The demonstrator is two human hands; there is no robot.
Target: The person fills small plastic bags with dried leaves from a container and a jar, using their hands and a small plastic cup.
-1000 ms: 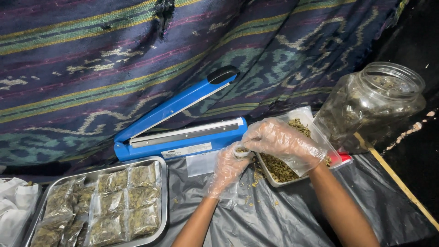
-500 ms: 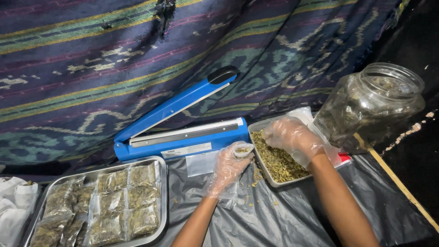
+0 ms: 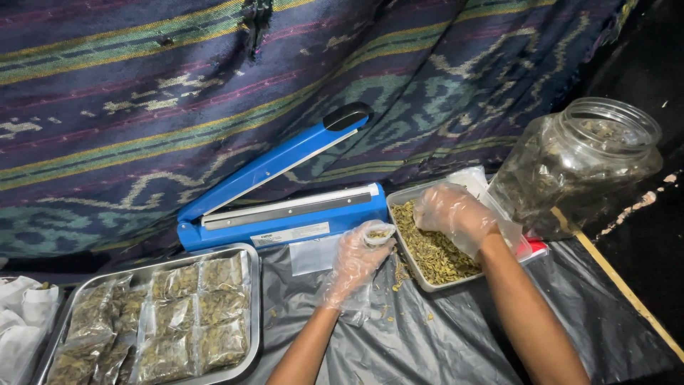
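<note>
I see both hands in thin clear plastic gloves, working over a table under a grey plastic sheet (image 3: 456,335). I use the blue sealer (image 3: 285,207) as my landmark; its arm is raised open.

Left hand (image 3: 354,264): just in front of the sealer's right end, fingers curled around a small cup (image 3: 377,233), held upright with some dried herb showing inside. Closed grip on the cup, thumb side facing the sealer.

Right hand (image 3: 452,214): right of the sealer, resting down in a tray of dried herb (image 3: 431,249). Fingers bent and bunched down on the herb pile at the tray's far end. Can't tell whether it actually has a pinch of herb in it; the glove blurs that.

The tray sits just beside the sealer's right end, nearly touching it. Loose herb bits lie scattered on the sheet in front of the tray, near the left hand.

A flat clear bag (image 3: 313,253) lies on the sheet right in front of the sealer base, partly under the left hand.

Metal tray of filled bags (image 3: 253,306): in front and left of the sealer, packed with sealed herb bags in rows.

Big clear jar (image 3: 581,164): far right of the sealer, behind the herb tray, mouth open, herb inside.

White cloth (image 3: 21,321) at the far left edge. Striped woven fabric (image 3: 214,85) hangs behind the sealer.
</note>
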